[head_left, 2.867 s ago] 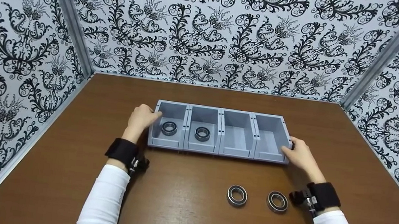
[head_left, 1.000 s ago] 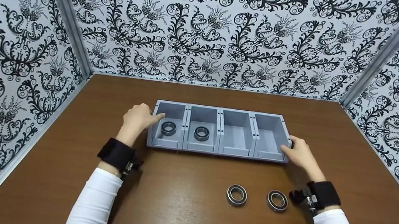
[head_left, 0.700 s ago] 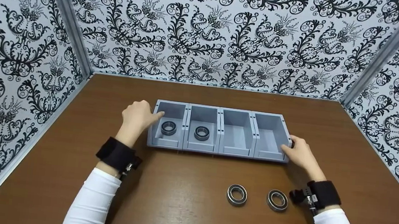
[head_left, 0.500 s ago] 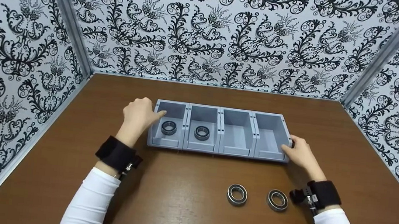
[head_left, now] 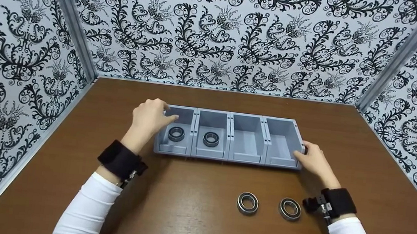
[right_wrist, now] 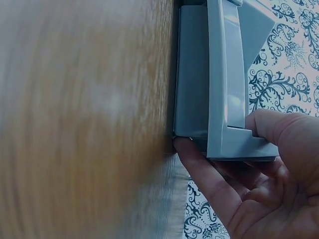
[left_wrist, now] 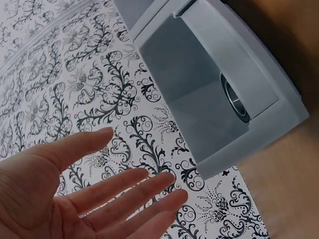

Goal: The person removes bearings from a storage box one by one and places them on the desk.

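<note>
In the head view, a grey plastic four-compartment bin [head_left: 209,154] is set toward the back edge of the brown wooden table [head_left: 187,211], a black-and-silver metal ring bearing [head_left: 176,139] held in its leftmost compartment, a matching bearing [head_left: 210,145] in the next, and a third bearing [head_left: 247,212] and a fourth bearing [head_left: 289,218] laid in front, toward the right edge. In the left wrist view, the left hand [left_wrist: 75,214] is seen released, fingers extended, apart from the bin. In the right wrist view, the bin's right end is grasped by the right hand [right_wrist: 269,189], thumb inside the wall, fingers outside.

Scroll-patterned walls [head_left: 217,36], brown tabletop [head_left: 184,199]
</note>
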A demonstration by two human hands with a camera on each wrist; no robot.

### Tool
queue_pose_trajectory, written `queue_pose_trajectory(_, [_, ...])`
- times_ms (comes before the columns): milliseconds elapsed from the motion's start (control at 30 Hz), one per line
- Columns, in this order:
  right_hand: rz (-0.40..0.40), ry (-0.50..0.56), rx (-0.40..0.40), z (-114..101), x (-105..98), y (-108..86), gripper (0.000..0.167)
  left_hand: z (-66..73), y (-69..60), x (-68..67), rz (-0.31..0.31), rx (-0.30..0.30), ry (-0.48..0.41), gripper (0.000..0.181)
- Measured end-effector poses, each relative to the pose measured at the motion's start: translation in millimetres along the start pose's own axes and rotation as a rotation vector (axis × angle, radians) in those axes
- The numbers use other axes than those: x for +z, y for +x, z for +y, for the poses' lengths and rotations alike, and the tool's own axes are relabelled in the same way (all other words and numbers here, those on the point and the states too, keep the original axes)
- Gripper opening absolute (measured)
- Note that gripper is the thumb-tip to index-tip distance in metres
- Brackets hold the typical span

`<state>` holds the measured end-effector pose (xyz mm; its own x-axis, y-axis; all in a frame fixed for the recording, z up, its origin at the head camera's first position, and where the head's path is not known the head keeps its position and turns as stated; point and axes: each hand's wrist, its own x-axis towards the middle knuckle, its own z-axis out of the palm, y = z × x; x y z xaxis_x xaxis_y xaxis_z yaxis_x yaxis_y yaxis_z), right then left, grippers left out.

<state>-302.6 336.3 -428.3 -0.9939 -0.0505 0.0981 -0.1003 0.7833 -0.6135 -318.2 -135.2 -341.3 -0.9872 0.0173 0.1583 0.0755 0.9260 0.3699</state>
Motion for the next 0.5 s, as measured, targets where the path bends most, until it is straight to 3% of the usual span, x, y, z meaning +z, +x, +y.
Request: queue_pose_trajectory(500, [-0.017, -0.018, 0.012, -1.5, -0.9, 0.1, 0.047, 17.5, -3.9, 5.9, 0.076, 0.147, -0.006, 0.043])
